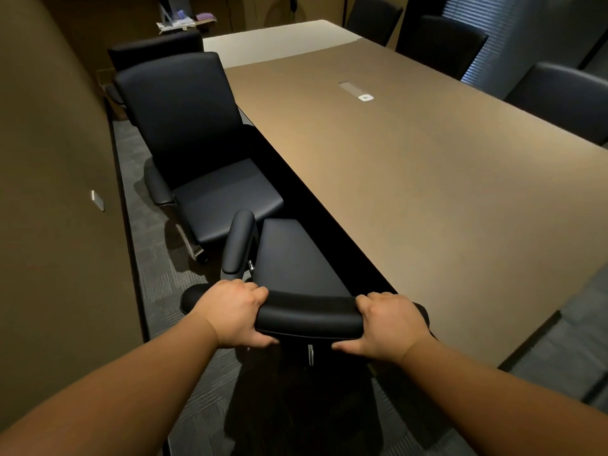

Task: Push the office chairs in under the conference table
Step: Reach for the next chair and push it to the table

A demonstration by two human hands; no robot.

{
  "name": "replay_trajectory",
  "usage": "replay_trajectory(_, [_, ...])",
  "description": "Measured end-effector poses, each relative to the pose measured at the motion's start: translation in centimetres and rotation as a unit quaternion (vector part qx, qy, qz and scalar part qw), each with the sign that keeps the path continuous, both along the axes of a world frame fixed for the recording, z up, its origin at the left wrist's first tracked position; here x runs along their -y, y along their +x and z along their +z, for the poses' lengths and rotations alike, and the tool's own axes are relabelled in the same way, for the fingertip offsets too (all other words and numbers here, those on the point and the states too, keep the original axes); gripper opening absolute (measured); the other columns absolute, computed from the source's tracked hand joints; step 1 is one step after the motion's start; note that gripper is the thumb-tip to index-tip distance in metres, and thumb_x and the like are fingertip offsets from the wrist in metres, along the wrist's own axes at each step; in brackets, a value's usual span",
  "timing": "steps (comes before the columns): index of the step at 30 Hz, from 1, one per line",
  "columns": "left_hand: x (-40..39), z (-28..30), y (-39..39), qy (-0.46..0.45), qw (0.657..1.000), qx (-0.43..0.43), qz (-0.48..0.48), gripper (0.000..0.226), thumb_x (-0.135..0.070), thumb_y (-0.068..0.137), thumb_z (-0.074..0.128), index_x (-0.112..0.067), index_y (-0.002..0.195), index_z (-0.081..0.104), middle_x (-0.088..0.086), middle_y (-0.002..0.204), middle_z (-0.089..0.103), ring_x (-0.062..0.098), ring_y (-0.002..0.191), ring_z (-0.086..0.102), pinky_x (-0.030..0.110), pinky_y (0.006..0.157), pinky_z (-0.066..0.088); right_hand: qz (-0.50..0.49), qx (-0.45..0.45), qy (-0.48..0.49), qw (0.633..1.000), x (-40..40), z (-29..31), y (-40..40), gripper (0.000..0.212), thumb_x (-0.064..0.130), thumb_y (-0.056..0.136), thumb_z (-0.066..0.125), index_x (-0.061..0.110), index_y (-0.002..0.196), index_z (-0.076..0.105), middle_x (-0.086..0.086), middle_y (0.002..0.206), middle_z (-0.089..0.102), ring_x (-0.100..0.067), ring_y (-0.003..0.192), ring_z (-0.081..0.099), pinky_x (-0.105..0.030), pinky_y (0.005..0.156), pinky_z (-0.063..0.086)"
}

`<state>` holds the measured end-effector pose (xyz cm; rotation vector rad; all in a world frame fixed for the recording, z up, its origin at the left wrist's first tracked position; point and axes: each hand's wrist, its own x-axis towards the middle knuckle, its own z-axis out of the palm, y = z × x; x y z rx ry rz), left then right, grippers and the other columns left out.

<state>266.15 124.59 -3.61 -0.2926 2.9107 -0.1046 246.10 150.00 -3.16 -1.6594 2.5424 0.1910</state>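
Chair count from my feed: six black office chairs in view. Both hands are on the nearest chair (297, 258): left hand (233, 312) clamped over the left end of its backrest top, right hand (388, 325) clamped over the right end, fingers wrapped over the top and thumbs underneath. Its seat is already partly under the near long edge of the conference table (427, 192), and its left armrest (238, 241) is still outside that edge.

The second chair (184, 126) sits just ahead on the same side, turned at an angle with the seat almost entirely out in the aisle. A third chair (154, 49) is behind it. Three more chairs (441, 44) line the far side, backs tight to the tabletop.

Room to move is slim: a narrow carpet strip (141, 225) runs between the brown wall (49, 159) and the table edge, and the angled chair takes up most of it. The tabletop has one cable slot (357, 90) in the middle.
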Motion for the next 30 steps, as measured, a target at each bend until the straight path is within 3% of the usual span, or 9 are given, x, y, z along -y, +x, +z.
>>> replay_trajectory(6, [1.8,0.1,-3.0,0.015,0.999,0.003,-0.032,0.087,-0.099,0.069,0.038,-0.028,0.117,0.056,-0.007,0.107,0.063,0.018,0.096,0.06,0.038,0.087,0.052,-0.021,0.0,0.021,1.0,0.9,0.1,-2.1,0.1,0.104,0.063,0.02,0.028,0.119,0.055,0.004,0.106,0.062,-0.018,0.093,0.06,-0.032,0.079,0.052])
replay_trajectory(14, [7.0,0.3,-7.3,0.016,0.992,0.006,-0.124,0.086,-0.097,0.069,0.04,-0.025,0.113,0.055,-0.002,0.108,0.064,0.023,0.1,0.062,0.039,0.086,0.05,-0.124,0.01,0.012,0.992,3.2,0.1,-1.4,0.098,0.106,0.061,0.023,0.032,0.117,0.055,0.006,0.105,0.061,-0.016,0.091,0.059,-0.03,0.074,0.049])
replay_trajectory(23, [11.9,0.4,-13.6,0.0,0.976,-0.013,-0.216,0.085,-0.098,0.064,0.038,-0.026,0.104,0.055,-0.004,0.102,0.064,0.023,0.094,0.063,0.04,0.081,0.047,-0.217,0.009,0.003,0.976,6.2,0.4,-1.5,0.1,0.106,0.058,0.02,0.031,0.113,0.055,0.004,0.103,0.063,-0.02,0.09,0.063,-0.035,0.076,0.054])
replay_trajectory(30, [13.7,0.4,-16.5,-0.005,0.972,-0.008,-0.233,0.081,-0.097,0.066,0.046,-0.027,0.103,0.056,-0.006,0.098,0.062,0.02,0.09,0.061,0.042,0.084,0.051,-0.242,0.006,-0.011,0.97,7.5,-0.6,-2.2,0.098,0.106,0.06,0.023,0.029,0.11,0.056,0.002,0.099,0.063,-0.023,0.086,0.062,-0.037,0.074,0.054])
